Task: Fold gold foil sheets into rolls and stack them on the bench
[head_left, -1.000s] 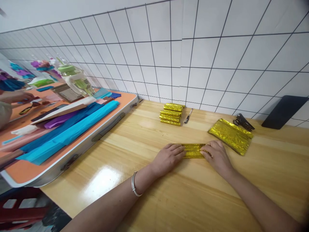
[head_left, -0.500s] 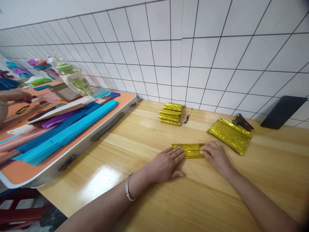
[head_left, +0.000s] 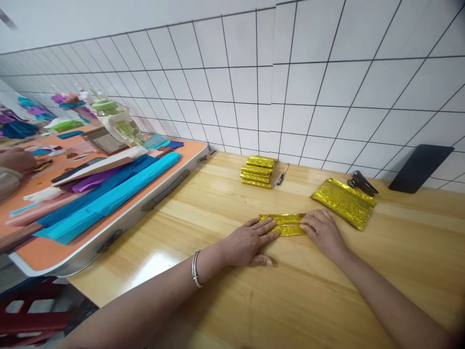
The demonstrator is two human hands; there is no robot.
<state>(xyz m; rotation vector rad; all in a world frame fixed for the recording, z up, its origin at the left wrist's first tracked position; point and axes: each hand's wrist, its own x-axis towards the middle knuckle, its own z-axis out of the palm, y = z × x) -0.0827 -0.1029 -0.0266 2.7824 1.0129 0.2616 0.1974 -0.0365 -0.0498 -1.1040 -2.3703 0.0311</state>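
The right hand (head_left: 326, 235) has its thumb and fingers pinched together on the right end of a flat gold strip (head_left: 288, 225), which lies on the wooden bench (head_left: 210, 203) with a lengthwise seam or fold along its middle. The left hand (head_left: 247, 242) is laid palm down with its fingers stretched out and slightly spread, their tips resting on the strip's left part; its thumb sticks out to the side, over the bare wood, and the hand grips nothing. A silver bracelet (head_left: 196, 269) circles the left wrist. Beyond the right hand, a wider gold sheet (head_left: 343, 203) lies slantwise, with a black clip (head_left: 362, 183) just at its far edge. Farther right, a dark panel (head_left: 421, 168) leans against the tiled wall (head_left: 240, 82). Past the strip, toward the wall, folded gold pieces (head_left: 257, 171) sit in a small pile, and a pen-like tool (head_left: 282, 175) lies just beside them. To the left stands an orange-topped bench (head_left: 196, 145) bearing a bright blue paper roll (head_left: 109, 203), purple paper (head_left: 94, 180), a cardboard box (head_left: 106, 139) and a bottle with a green lid (head_left: 121, 123). At its far left, another person's hand (head_left: 16, 159) is blurred. A red stool (head_left: 36, 320) shows below.
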